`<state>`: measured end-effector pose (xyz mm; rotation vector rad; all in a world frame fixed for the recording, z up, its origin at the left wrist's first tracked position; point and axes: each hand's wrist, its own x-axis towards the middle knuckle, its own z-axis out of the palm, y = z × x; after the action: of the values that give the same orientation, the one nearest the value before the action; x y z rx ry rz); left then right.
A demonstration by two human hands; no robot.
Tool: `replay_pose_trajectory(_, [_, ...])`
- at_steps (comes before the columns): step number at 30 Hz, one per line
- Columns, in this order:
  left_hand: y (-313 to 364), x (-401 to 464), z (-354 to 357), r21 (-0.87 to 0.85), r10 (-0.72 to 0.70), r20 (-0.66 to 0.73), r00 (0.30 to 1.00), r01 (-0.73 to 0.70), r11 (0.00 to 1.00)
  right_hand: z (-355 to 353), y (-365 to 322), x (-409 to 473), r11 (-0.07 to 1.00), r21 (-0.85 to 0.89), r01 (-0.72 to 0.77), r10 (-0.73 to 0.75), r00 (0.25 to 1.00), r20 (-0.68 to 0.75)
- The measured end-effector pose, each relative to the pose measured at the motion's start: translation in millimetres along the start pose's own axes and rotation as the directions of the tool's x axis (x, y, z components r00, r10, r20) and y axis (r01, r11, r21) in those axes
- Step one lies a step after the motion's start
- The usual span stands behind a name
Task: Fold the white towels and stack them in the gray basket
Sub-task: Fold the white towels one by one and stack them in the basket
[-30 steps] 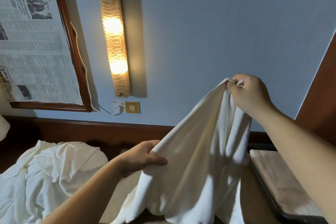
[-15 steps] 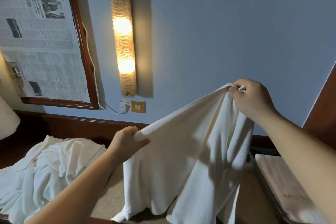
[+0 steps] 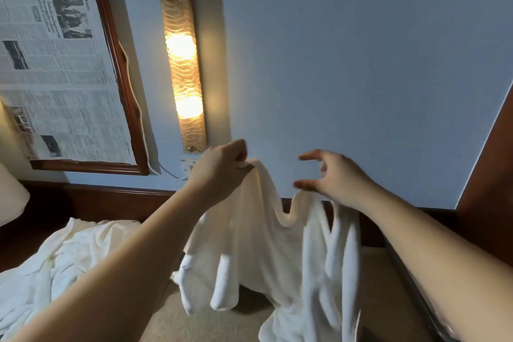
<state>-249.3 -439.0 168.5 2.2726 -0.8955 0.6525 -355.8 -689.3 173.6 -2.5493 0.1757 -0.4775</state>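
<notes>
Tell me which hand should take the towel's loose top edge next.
Right. The right hand hovers open just above the sagging edge of the towel, while the left hand already pinches its other corner.

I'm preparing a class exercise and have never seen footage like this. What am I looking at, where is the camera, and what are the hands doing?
There is no machine: the one picture comes from a camera worn on a person's head, looking forward and down. The left hand pinches the top edge of a white towel that hangs between the arms. The right hand has its fingers spread, touching the towel's edge near the thumb; a firm hold is not clear. A heap of crumpled white cloth lies lower left. On the wall are a lit lamp and a framed newspaper.
</notes>
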Motion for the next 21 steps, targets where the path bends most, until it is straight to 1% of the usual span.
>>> replay_pose_trajectory(2, [31,19,-9,0.022,0.059,0.011,0.998,-0.059,0.998,9,-20,-4,0.996,0.039,0.083,-0.085,0.994,0.073])
replay_pose_trajectory(3, [41,26,-12,0.032,0.083,0.023,0.996,-0.084,0.996,12,-26,-6,0.994,0.052,0.095,-0.099,0.993,0.063])
replay_pose_trajectory(6, [53,39,-16,0.049,0.084,0.044,0.995,-0.086,0.995,16,-35,-2,0.992,0.068,0.103,-0.099,0.993,-0.061])
replay_pose_trajectory(8, [51,40,-17,0.049,0.074,0.034,0.997,-0.075,0.996,11,-34,0,0.994,0.064,0.086,-0.08,0.992,-0.093])
replay_pose_trajectory(11, [39,36,-12,0.037,0.04,0.084,0.996,-0.043,0.998,3,-34,0,0.998,-0.022,0.064,-0.066,0.99,-0.128])
replay_pose_trajectory(13, [26,30,-5,0.018,0.016,0.138,0.99,-0.019,1.0,-1,-35,-1,0.991,-0.112,0.079,-0.099,0.977,-0.19])
replay_pose_trajectory(15, [10,21,2,-0.017,-0.021,0.178,0.984,0.024,1.0,-6,-38,-3,0.982,-0.162,0.094,-0.132,0.962,-0.238])
replay_pose_trajectory(17, [-9,9,7,-0.07,-0.061,0.197,0.978,0.076,0.995,-13,-37,-2,0.982,-0.176,0.069,-0.119,0.951,-0.287])
replay_pose_trajectory(21, [-44,-16,11,-0.158,-0.134,0.207,0.969,0.168,0.973,-27,-26,5,0.988,-0.153,-0.017,-0.04,0.93,-0.365])
